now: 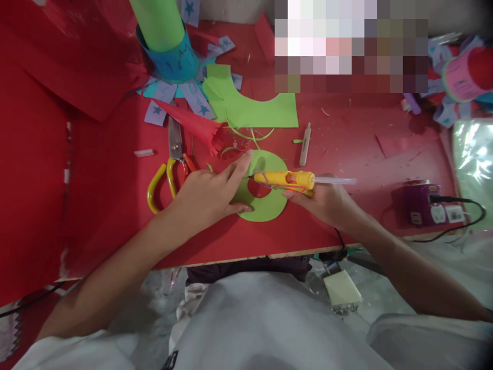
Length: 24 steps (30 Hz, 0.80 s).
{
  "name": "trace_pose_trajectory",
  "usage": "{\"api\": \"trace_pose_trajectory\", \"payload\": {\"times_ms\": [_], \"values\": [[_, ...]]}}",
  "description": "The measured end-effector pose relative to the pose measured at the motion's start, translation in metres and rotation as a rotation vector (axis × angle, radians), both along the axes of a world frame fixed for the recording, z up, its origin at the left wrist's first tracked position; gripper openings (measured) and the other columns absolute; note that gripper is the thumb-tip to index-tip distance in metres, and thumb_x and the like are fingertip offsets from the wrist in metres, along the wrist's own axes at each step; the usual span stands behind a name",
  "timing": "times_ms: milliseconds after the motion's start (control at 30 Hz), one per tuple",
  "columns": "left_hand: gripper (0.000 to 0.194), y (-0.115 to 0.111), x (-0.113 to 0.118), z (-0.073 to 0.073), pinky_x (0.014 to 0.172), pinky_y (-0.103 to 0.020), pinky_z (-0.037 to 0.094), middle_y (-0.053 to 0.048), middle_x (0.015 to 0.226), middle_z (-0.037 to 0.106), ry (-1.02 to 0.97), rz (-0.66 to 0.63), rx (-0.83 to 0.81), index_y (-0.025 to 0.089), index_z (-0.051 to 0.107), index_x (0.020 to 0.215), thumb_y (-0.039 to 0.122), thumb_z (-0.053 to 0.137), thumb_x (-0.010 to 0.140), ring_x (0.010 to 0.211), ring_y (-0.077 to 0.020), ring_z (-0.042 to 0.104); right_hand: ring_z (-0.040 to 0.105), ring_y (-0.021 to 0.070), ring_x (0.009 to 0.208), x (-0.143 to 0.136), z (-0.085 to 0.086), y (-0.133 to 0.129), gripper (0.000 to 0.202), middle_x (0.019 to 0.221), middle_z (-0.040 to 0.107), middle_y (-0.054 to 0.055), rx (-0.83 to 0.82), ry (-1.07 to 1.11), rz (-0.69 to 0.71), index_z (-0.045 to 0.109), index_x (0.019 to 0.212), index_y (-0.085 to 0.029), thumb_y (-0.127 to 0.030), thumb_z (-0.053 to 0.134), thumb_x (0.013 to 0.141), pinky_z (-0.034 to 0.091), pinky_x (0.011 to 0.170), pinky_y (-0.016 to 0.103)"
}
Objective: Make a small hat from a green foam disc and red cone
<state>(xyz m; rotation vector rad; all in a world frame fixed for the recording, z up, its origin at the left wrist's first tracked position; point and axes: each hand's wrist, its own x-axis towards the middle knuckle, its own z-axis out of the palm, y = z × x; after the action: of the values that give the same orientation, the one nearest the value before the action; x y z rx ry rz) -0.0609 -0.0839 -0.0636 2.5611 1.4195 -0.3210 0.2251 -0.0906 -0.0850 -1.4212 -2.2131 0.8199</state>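
Observation:
A green paper ring [271,211] lies flat on the red table near its front edge. My left hand [210,190] rests on the ring's left side, index finger stretched out and thumb apart, pressing on the paper. In my right hand [327,203] is a yellow hot glue gun [275,179], my fingers wrapped round its handle. Its nozzle points left over the ring, close to my left fingers, and a clear glue stick [335,181] juts from its back. A red paper cone [192,123] with a fringed end lies beyond my left hand.
Yellow-handled scissors [175,146] lie left of my hand. Behind are a cut green sheet [265,112] and a blue paper tube [175,64]. A small cutter-like piece [305,144] lies beyond the gun. At right stand a purple box [421,205] with a black cable and a pink roll [460,77].

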Motion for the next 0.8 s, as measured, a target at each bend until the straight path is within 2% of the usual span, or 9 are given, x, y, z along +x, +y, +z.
{"api": "trace_pose_trajectory", "payload": {"times_ms": [133, 267, 467, 667, 800], "values": [[0.116, 0.0001, 0.0012, 0.002, 0.078, -0.042, 0.058, -0.023, 0.148, 0.07, 0.027, -0.009, 0.01, 0.018, 0.012, 0.179, 0.07, 0.073, 0.095, 0.103, -0.0401, 0.08, 0.063, 0.0171, 0.059, 0.0, 0.0005, -0.0009, 0.04, 0.075, 0.076, 0.003, -0.02, -0.018, 0.006, 0.081, 0.105, -0.02, -0.057, 0.064, 0.104, 0.043, 0.055, 0.028], [0.116, 0.0006, 0.002, 0.0043, 0.077, -0.044, 0.059, -0.023, 0.147, 0.07, 0.034, -0.008, 0.005, 0.018, 0.012, 0.179, 0.068, 0.073, 0.096, 0.101, -0.0401, 0.081, 0.063, 0.0171, 0.062, -0.0021, 0.0012, -0.002, 0.042, 0.079, 0.078, 0.004, -0.051, 0.006, 0.014, 0.08, 0.103, -0.018, -0.057, 0.065, 0.104, 0.044, 0.058, 0.029], [0.113, 0.0016, 0.0022, 0.0038, 0.077, -0.042, 0.06, -0.023, 0.153, 0.067, 0.017, -0.016, 0.016, 0.019, 0.014, 0.179, 0.065, 0.074, 0.096, 0.101, -0.0374, 0.081, 0.052, 0.015, 0.056, -0.0051, 0.0047, -0.0043, 0.046, 0.069, 0.07, 0.002, -0.058, -0.006, 0.023, 0.077, 0.092, -0.019, -0.061, 0.063, 0.103, 0.036, 0.053, 0.029], [0.111, 0.001, 0.001, 0.0041, 0.08, -0.041, 0.059, -0.023, 0.152, 0.067, 0.027, -0.019, -0.003, 0.018, 0.01, 0.179, 0.066, 0.07, 0.099, 0.104, -0.037, 0.081, 0.064, 0.0189, 0.061, -0.0014, 0.0016, -0.0031, 0.044, 0.078, 0.077, 0.004, -0.048, -0.038, -0.017, 0.08, 0.109, -0.02, -0.06, 0.063, 0.104, 0.043, 0.057, 0.03], [0.11, 0.0003, -0.0003, 0.0035, 0.082, -0.04, 0.058, -0.024, 0.155, 0.065, 0.015, -0.028, 0.007, 0.019, 0.009, 0.179, 0.066, 0.069, 0.1, 0.107, -0.0381, 0.08, 0.066, 0.0188, 0.06, -0.0012, -0.0001, -0.0016, 0.045, 0.078, 0.078, 0.005, 0.026, -0.037, -0.068, 0.08, 0.101, -0.02, -0.06, 0.062, 0.104, 0.046, 0.058, 0.029]]}}
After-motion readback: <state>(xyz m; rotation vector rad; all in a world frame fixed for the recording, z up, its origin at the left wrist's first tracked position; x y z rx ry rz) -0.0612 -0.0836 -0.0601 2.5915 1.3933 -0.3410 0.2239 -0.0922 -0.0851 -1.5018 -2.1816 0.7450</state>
